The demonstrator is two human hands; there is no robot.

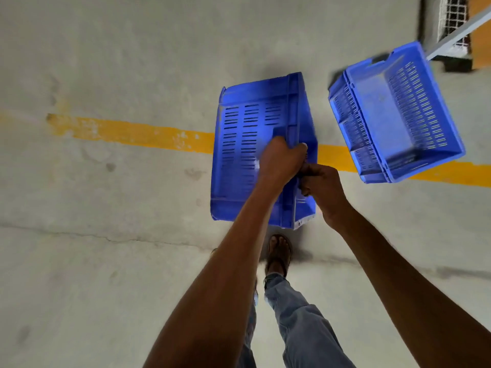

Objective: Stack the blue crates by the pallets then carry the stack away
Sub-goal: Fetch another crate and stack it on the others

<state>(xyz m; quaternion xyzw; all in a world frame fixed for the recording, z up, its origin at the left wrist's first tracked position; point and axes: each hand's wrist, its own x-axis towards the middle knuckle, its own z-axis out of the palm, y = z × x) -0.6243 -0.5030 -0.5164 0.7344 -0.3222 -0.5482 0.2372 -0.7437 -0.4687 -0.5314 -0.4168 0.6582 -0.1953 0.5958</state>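
Observation:
A blue slotted crate (244, 155) hangs tilted on its side above the concrete floor, its slotted wall facing me. My left hand (281, 160) grips its right-hand rim. My right hand (322, 189) is closed on the same rim just below and to the right, the two hands touching. A second blue crate (396, 112) rests upright on the floor to the right, its open top towards me, apart from the held crate.
A yellow painted line (127, 134) crosses the concrete floor under both crates. A white mesh grille (451, 19) and a grey metal bar (457, 33) stand at the top right. My sandalled foot (279, 253) and jeans are below the held crate.

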